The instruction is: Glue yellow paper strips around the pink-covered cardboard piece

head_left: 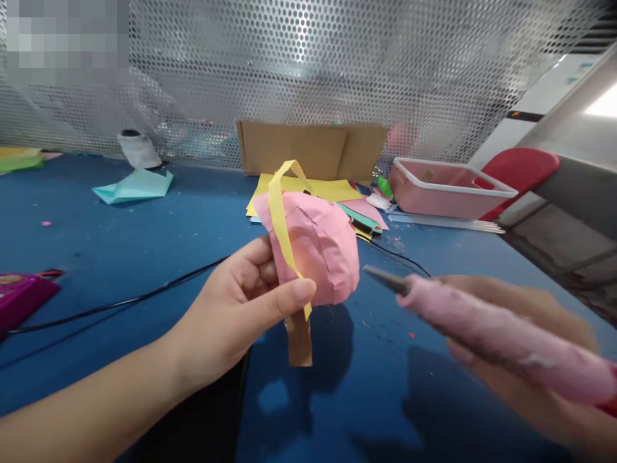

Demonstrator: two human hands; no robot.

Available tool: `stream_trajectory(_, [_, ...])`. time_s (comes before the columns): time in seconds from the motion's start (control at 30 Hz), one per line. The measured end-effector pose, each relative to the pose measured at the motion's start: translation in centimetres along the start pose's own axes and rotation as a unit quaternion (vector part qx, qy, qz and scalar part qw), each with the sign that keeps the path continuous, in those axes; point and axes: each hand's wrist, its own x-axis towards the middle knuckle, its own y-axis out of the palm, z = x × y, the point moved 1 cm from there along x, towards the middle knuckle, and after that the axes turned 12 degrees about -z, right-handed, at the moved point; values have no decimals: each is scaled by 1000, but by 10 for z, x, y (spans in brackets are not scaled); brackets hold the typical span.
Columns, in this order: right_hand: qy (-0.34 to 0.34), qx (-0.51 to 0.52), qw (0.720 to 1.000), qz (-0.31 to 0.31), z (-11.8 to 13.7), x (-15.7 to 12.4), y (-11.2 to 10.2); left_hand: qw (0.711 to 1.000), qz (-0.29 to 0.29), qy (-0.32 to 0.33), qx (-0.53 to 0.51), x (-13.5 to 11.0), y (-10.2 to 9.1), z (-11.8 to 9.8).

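My left hand (250,305) is closed on a rounded, creased pink paper piece (328,251), held up over the table. My thumb presses a looping yellow paper strip (282,231) against its near side. A brown cardboard strip (299,341) hangs below the thumb. At the right, my right hand (525,360), blurred by motion, grips a pink-wrapped, pen-like tool (501,337) with a tapered grey metal tip. That tip points left at the pink paper and is just apart from it in the picture.
Behind lie yellow paper sheets (332,188), a teal-handled cutter (361,220) and a pink basket (434,193). Folded light-blue paper (135,186) lies at the left, beyond a purple box (24,292). A black cable (144,296) crosses the blue table (202,225). Cardboard (294,151) stands against the perforated panel.
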Motion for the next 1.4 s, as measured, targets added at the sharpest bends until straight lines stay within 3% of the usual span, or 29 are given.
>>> stream_trajectory(0.1, [9, 100, 994, 40, 10, 0, 10, 1000, 4, 4, 0, 0, -1, 2])
stream_trajectory(0.23, [12, 158, 987, 28, 7, -4, 14, 1000, 25, 5, -6, -1, 0, 5])
stream_trajectory(0.37, [-9, 190, 981, 26, 8, -9, 17, 996, 84, -2, -21, -3, 1, 7])
stream_trajectory(0.6, [-26, 150, 988, 4, 21, -8, 18, 995, 93, -23, -22, -6, 6, 8])
stream_trajectory(0.73, [18, 96, 995, 23, 22, -10, 17, 995, 91, -19, -30, -5, 7, 8])
stream_trajectory(0.9, [-27, 105, 994, 19, 20, -8, 18, 996, 89, -9, -4, -5, 6, 8])
stream_trajectory(1.17, [12, 85, 996, 25, 27, -15, 12, 996, 92, 0, -5, -4, 4, 11])
stream_trajectory(1.4, [1, 83, 996, 32, 25, -16, 14, 999, 38, 16, -15, -4, 5, 9])
